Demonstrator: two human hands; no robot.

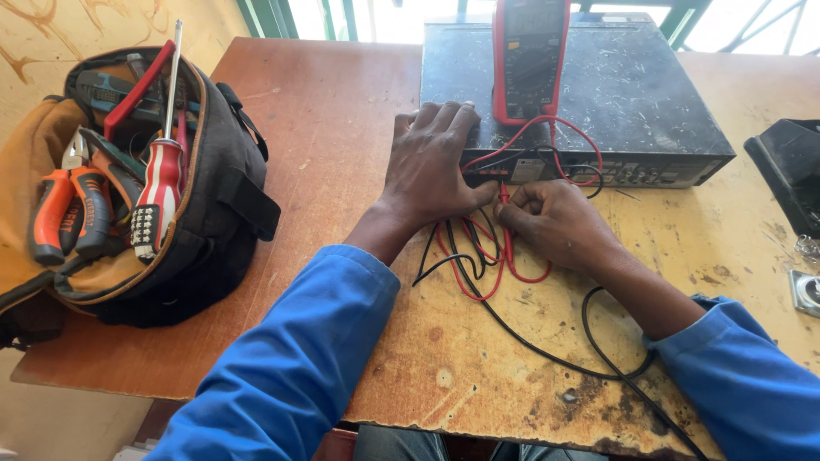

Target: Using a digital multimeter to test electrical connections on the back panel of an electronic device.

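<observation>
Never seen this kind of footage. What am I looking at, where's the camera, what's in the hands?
There is one picture, taken by a camera worn on a person's head, looking down at their own two bare hands in blue sleeves. No robot is involved.

On the worn wooden table sits a dark metal electronics box with its rear sockets facing the person. A red multimeter stands on top of it, and its red and black leads trail down onto the table.

The left hand rests flat against the box's corner. The right hand pinches a red probe near the rear sockets.

At the left lies an open tool bag with a screwdriver and orange-handled pliers.
</observation>
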